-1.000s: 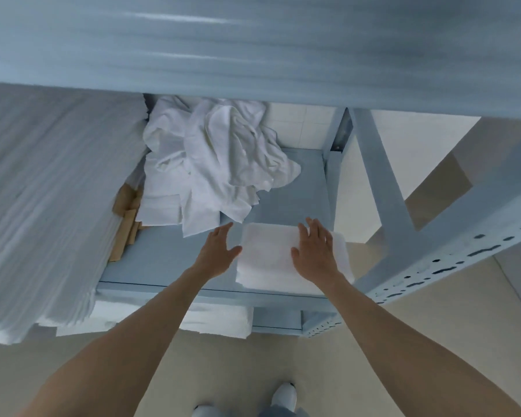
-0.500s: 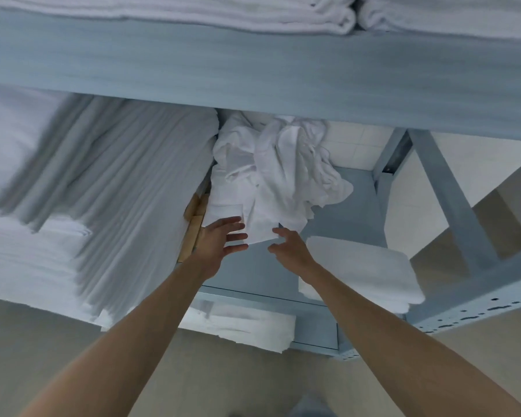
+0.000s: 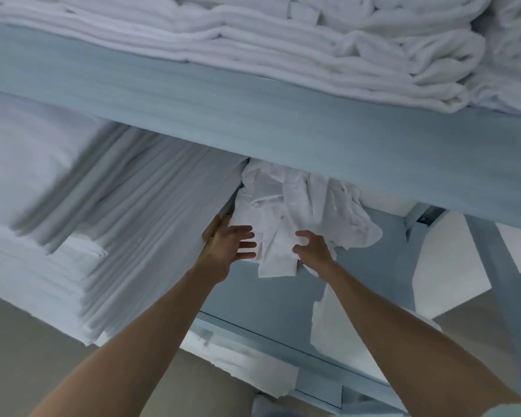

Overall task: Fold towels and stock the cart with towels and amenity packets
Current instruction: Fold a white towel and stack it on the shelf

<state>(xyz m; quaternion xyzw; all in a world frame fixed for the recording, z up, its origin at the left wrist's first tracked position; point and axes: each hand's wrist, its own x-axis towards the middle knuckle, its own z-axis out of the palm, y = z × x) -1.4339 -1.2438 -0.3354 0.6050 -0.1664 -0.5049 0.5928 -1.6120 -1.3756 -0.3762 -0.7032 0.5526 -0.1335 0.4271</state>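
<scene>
A crumpled pile of white towels (image 3: 301,203) lies at the back of the blue cart shelf (image 3: 268,299). My left hand (image 3: 230,246) hovers at the pile's left edge with its fingers spread and holds nothing. My right hand (image 3: 312,248) is at the pile's front, and its curled fingers and thumb grip a hanging fold of a crumpled towel. A folded white towel (image 3: 325,323) lies on the shelf near the front edge, partly hidden by my right forearm.
A tall stack of folded white linen (image 3: 127,236) fills the shelf's left side. Something brown (image 3: 214,225) shows between it and my left hand. The upper shelf beam (image 3: 283,130) overhangs, loaded with folded towels (image 3: 343,55). A diagonal brace (image 3: 503,284) stands at the right. More white linen (image 3: 253,365) lies below.
Both hands left the folded towel and reached back to the crumpled pile. The right hand's fingers have curled onto the cloth. My view has tilted up and shows the upper shelf.
</scene>
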